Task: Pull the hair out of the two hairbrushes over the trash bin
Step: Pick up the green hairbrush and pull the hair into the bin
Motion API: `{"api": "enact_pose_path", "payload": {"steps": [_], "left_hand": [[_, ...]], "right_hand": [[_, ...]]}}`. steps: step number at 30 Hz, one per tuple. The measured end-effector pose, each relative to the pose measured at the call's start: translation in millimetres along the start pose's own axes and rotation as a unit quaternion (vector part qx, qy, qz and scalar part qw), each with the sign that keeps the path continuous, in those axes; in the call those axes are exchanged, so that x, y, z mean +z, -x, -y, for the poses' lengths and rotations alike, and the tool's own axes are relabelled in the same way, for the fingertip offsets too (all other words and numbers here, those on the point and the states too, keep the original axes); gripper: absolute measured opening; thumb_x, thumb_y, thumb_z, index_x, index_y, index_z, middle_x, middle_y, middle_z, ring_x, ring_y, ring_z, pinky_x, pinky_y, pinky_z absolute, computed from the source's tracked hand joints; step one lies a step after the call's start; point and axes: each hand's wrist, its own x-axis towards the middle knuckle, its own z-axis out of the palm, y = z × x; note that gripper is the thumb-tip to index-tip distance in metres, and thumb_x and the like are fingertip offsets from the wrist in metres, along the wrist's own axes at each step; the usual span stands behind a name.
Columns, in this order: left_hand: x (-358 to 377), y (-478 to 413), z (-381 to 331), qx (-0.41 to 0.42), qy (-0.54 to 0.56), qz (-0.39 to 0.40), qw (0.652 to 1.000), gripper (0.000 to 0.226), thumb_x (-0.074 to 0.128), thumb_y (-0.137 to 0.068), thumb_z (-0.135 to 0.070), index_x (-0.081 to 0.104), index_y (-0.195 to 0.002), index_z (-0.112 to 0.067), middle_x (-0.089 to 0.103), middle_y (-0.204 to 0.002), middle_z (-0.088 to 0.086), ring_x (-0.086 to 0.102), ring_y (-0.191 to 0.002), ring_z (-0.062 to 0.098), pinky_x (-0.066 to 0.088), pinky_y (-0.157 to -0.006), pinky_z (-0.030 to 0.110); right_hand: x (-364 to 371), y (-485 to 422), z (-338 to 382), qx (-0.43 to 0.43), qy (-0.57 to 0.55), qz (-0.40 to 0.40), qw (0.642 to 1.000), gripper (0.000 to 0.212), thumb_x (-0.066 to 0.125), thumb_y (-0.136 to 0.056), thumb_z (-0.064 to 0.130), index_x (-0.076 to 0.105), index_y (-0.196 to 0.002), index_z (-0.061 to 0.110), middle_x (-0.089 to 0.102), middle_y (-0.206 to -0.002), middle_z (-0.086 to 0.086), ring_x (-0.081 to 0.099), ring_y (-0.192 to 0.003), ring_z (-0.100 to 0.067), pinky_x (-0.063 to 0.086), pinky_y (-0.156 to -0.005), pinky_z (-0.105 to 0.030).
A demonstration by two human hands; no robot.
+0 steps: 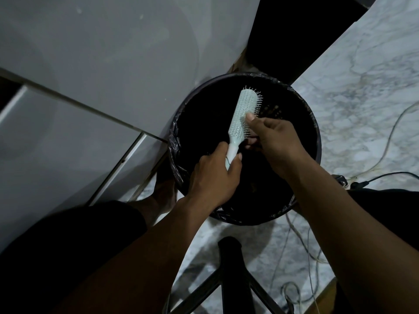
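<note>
- Left hand (213, 177): grip clenched on brush (243, 114) handle, head pointing 1 o'clock.
- Right hand (272, 137): fingers pinched at bristles; hair too dim to tell.
- Brush over bin (316, 141).

Bin (314, 141) interior too dark to read. Left hand (213, 177) covers brush (243, 109) handle end. Hair on bristles indiscernible.

Marble floor (362, 91) carries the lined trash bin (315, 141) and loose cables (385, 132).
</note>
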Motion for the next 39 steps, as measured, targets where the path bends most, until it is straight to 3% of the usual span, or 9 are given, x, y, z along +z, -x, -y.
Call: {"api": "enact_pose_path", "payload": {"steps": [4, 11, 13, 16, 19, 23, 27, 35, 39], "left_hand": [[1.5, -0.6, 0.0, 0.005, -0.007, 0.001, 1.000, 0.025, 0.048, -0.097, -0.048, 0.040, -0.085, -0.029, 0.058, -0.069, 0.000, 0.058, -0.060, 0.022, 0.040, -0.052, 0.033], [-1.6, -2.2, -4.4, 0.015, -0.006, 0.006, 1.000, 0.025, 0.047, -0.098, -0.049, 0.041, -0.086, -0.028, 0.059, -0.071, 0.000, 0.060, -0.062, 0.025, 0.048, -0.056, 0.038], [-1.1, -2.1, -6.1, 0.019, -0.005, 0.006, 1.000, 0.025, 0.048, -0.098, -0.048, 0.041, -0.085, -0.028, 0.058, -0.069, -0.001, 0.059, -0.061, 0.024, 0.047, -0.055, 0.037], [0.5, -2.6, -2.5, -0.024, 0.016, -0.003, 1.000, 0.027, 0.049, -0.097, -0.048, 0.043, -0.084, -0.026, 0.059, -0.070, 0.001, 0.060, -0.061, 0.022, 0.044, -0.053, 0.033], [0.1, -4.2, -0.6, -0.048, 0.030, -0.018, 0.998, 0.026, 0.049, -0.097, -0.048, 0.044, -0.085, -0.026, 0.060, -0.073, 0.004, 0.060, -0.063, 0.023, 0.041, -0.053, 0.032], [-2.1, -1.3, -7.5, -0.032, 0.020, 0.015, 0.999, 0.019, 0.050, -0.098, -0.040, 0.042, -0.087, -0.027, 0.057, -0.075, 0.001, 0.053, -0.062, 0.017, 0.031, -0.051, 0.030], [-3.7, 2.6, -11.0, -0.006, 0.010, 0.025, 1.000, 0.023, 0.051, -0.099, -0.041, 0.042, -0.085, -0.025, 0.054, -0.069, -0.003, 0.051, -0.055, 0.010, 0.028, -0.045, 0.019], [-2.1, 3.3, -11.4, 0.011, 0.024, 0.032, 0.999, 0.025, 0.052, -0.098, -0.043, 0.042, -0.083, -0.026, 0.055, -0.065, -0.002, 0.055, -0.053, 0.017, 0.033, -0.047, 0.028], [-0.8, 1.7, -8.1, 0.001, 0.005, 0.038, 0.999, 0.025, 0.050, -0.098, -0.046, 0.040, -0.084, -0.028, 0.058, -0.069, 0.000, 0.058, -0.060, 0.023, 0.037, -0.051, 0.032]], "right_hand": [[-0.9, -1.5, -5.0, -0.067, 0.118, -0.090, 0.987, 0.036, 0.071, -0.092, 0.043, 0.078, -0.080, 0.009, 0.076, -0.072, -0.008, 0.071, -0.064, -0.021, 0.060, -0.070, -0.039], [3.0, 4.0, -10.2, -0.173, 0.225, -0.215, 0.935, 0.031, 0.063, -0.098, 0.040, 0.064, -0.074, 0.018, 0.059, -0.060, 0.013, 0.054, -0.052, 0.005, 0.036, -0.052, -0.010], [5.2, 2.2, -13.2, -0.161, 0.191, -0.230, 0.941, 0.032, 0.055, -0.101, 0.040, 0.061, -0.077, 0.020, 0.060, -0.062, 0.010, 0.056, -0.055, 0.004, 0.042, -0.058, -0.014], [5.9, -2.5, -11.0, -0.102, 0.061, -0.255, 0.960, 0.028, 0.044, -0.103, 0.043, 0.053, -0.082, 0.027, 0.072, -0.075, 0.002, 0.073, -0.068, -0.013, 0.060, -0.073, -0.046], [3.7, 1.9, -4.9, -0.089, 0.023, -0.195, 0.977, 0.019, 0.057, -0.098, 0.044, 0.053, -0.100, 0.026, 0.069, -0.103, -0.006, 0.075, -0.087, -0.020, 0.062, -0.076, -0.055], [10.5, 9.2, -5.4, -0.109, 0.038, -0.047, 0.992, 0.049, 0.080, -0.087, 0.026, 0.055, -0.129, 0.030, 0.059, -0.126, -0.007, 0.074, -0.094, -0.012, 0.065, -0.067, -0.038], [6.3, 2.0, -2.8, -0.080, -0.023, -0.120, 0.989, 0.043, 0.087, -0.078, 0.017, 0.067, -0.116, 0.012, 0.067, -0.099, -0.014, 0.076, -0.090, -0.029, 0.065, -0.065, -0.046], [2.6, 2.4, -2.3, -0.070, -0.033, -0.168, 0.983, 0.021, 0.076, -0.090, 0.019, 0.067, -0.080, 0.002, 0.067, -0.068, 0.001, 0.066, -0.054, 0.000, 0.057, -0.050, -0.025], [4.0, -0.3, -1.0, -0.011, -0.084, -0.158, 0.984, 0.027, 0.061, -0.101, 0.025, 0.062, -0.082, 0.007, 0.070, -0.078, -0.008, 0.072, -0.066, -0.014, 0.060, -0.053, -0.031]]}}
